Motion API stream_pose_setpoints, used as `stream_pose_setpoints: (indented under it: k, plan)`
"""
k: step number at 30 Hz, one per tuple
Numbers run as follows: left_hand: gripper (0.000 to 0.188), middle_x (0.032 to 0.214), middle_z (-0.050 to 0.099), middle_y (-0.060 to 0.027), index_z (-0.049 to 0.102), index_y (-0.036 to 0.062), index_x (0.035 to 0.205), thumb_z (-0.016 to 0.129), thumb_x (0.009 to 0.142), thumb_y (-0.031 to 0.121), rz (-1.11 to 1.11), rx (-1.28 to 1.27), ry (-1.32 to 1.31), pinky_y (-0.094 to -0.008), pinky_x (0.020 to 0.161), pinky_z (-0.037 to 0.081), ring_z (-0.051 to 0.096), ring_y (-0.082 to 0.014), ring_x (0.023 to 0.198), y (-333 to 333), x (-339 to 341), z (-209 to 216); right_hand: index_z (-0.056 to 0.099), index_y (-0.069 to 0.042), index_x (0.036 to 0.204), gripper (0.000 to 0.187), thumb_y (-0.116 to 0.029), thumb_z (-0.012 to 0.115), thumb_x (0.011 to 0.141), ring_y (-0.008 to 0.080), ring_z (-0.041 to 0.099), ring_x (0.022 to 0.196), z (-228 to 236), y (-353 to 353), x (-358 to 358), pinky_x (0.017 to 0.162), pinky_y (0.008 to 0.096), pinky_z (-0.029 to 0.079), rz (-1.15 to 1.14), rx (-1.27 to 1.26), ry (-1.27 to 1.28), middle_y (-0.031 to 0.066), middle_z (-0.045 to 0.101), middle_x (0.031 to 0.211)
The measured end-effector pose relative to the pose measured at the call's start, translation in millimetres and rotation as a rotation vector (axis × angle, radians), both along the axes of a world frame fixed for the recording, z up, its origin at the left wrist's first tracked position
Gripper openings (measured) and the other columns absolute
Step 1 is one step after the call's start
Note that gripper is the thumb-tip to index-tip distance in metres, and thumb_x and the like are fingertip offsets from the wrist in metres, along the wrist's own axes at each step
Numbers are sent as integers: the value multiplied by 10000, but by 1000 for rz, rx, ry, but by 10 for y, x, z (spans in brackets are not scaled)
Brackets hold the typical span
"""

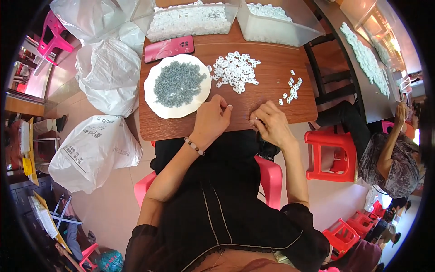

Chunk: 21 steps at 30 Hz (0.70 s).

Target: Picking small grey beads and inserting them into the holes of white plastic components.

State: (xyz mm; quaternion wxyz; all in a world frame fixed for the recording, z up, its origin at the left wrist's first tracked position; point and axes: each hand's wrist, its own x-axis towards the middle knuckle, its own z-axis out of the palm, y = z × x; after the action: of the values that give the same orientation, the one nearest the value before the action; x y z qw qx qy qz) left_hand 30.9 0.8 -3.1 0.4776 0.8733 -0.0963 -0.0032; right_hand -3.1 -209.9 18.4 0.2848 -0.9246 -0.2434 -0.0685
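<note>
At the near edge of the small wooden table, my left hand (212,117) is closed, thumb against curled fingers; whatever it holds is hidden. Across from it, my right hand (270,122) pinches at the table edge, and a tiny pale spot shows at its fingers, too small to name. Left of my left hand sits a white scalloped plate (152,103) heaped with small grey rod-like pieces (179,84). Beyond my hands lies a pile of small white plastic pieces with holes (235,71). A smaller scatter of similar white pieces (293,89) lies at the right.
A pink phone (169,49) lies behind the plate. Two clear bins (189,22) (272,34) of white pieces stand at the back. White sacks (97,152) fill the floor at left. A red stool (331,156) and another person (392,158) are at right.
</note>
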Motion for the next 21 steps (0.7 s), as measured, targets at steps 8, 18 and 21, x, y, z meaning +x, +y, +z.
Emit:
stream_pose_setpoints:
  k: [8, 18, 21]
  plan:
    - [107, 670, 601, -88, 637, -14, 896, 638, 873, 90, 39, -215, -160, -257, 507, 418, 526, -110, 528, 0, -155, -110, 555, -42, 819, 80, -44, 631, 793, 310, 500, 790, -65, 187, 53, 681, 400, 433, -59, -29, -147, 105, 533, 798]
    - [237, 779, 681, -37, 694, -2, 922, 633, 924, 227, -235, -777, 520, -176, 544, 420, 542, -56, 598, 152, -286, 162, 574, -42, 867, 161, -4, 672, 744, 308, 522, 796, 206, 457, -60, 653, 387, 452, 23, 179, -273, 101, 550, 825]
    - [270, 803, 690, -51, 699, -11, 931, 656, 906, 255, -261, -808, 580, -176, 550, 432, 550, -58, 614, 210, -291, 148, 586, -39, 873, 184, 3, 685, 725, 299, 528, 793, 234, 479, -102, 651, 380, 456, 38, 161, -283, 96, 553, 830]
